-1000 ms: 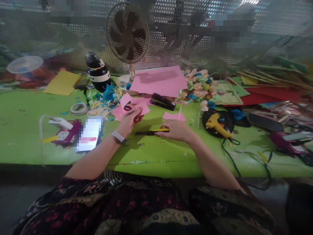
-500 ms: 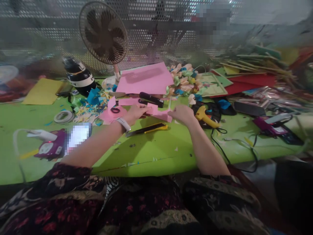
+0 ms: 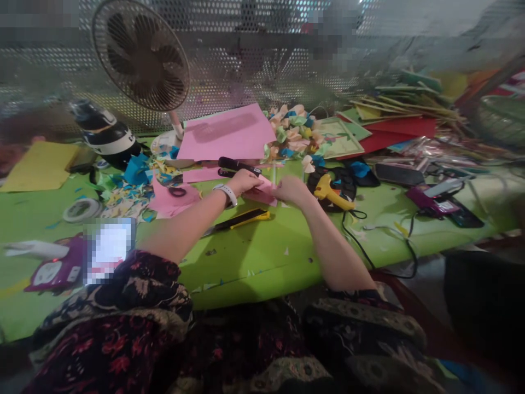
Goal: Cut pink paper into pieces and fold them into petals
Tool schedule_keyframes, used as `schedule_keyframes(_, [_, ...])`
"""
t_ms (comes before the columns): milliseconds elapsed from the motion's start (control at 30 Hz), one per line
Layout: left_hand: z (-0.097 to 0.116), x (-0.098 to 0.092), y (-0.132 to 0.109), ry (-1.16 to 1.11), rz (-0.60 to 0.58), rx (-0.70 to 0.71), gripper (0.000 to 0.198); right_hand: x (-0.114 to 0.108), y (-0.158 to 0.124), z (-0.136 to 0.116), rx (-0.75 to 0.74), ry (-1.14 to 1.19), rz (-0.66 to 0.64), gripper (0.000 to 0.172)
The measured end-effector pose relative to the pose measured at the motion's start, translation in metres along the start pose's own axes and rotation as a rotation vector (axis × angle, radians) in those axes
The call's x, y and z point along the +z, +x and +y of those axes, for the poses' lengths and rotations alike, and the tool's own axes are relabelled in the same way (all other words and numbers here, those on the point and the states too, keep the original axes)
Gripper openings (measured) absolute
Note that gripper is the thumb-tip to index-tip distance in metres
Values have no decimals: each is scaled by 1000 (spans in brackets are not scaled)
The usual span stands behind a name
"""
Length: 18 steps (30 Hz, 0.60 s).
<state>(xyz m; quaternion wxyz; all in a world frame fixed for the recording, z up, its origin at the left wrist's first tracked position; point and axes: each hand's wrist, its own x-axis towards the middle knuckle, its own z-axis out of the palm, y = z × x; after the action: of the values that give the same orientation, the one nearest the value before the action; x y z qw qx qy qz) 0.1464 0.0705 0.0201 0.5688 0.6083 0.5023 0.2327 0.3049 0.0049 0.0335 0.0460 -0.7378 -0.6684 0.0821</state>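
A small piece of pink paper point(image 3: 267, 191) is held between my two hands, just above the green table. My left hand point(image 3: 245, 181), with a pale watch at its wrist, is closed on the left part of the paper, its fingertips partly hidden. Pinched at the right end of the same piece are the fingers of my right hand point(image 3: 290, 190). Behind my left hand lies a black stapler point(image 3: 234, 165), partly covered by it. In front of both hands rests a yellow-and-black box cutter point(image 3: 241, 219).
Left of my hands are scissors point(image 3: 177, 191) on pink paper, many paper scraps, a tape roll point(image 3: 82, 209) and a phone point(image 3: 110, 249). To the right sits a yellow glue gun point(image 3: 331, 192) with a black cord. Pink sheets point(image 3: 227, 134) and a fan point(image 3: 143, 60) stand behind.
My left hand has moved right, closer to my right hand. The small pink flap that stood up in its fingers is now lower, against the strip. The view has swung right.
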Motion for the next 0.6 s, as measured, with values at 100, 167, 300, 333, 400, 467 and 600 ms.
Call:
schedule_keyframes(100, [3,0,3,96,-26,14,27,-9,0,1,98,34,-118,27])
schedule_keyframes(167, [6,1,3,113,-52,9,28,-15,-2,2,121,82,-132,24])
schedule_keyframes(300, [10,5,1,97,-106,-26,31,-24,-8,7,130,157,-79,22])
schedule_keyframes(333, [11,5,1,103,-117,-29,32,-25,-9,7,130,167,-63,22])
schedule_keyframes(400, [13,6,1,150,-125,-12,34,-27,-11,7,128,177,-46,22])
schedule_keyframes(467, [15,8,2,215,-118,12,36,-26,-12,4,128,174,-40,20])
schedule_keyframes(600, [16,14,4,282,-124,12,32,-21,-10,-1,123,129,-58,22])
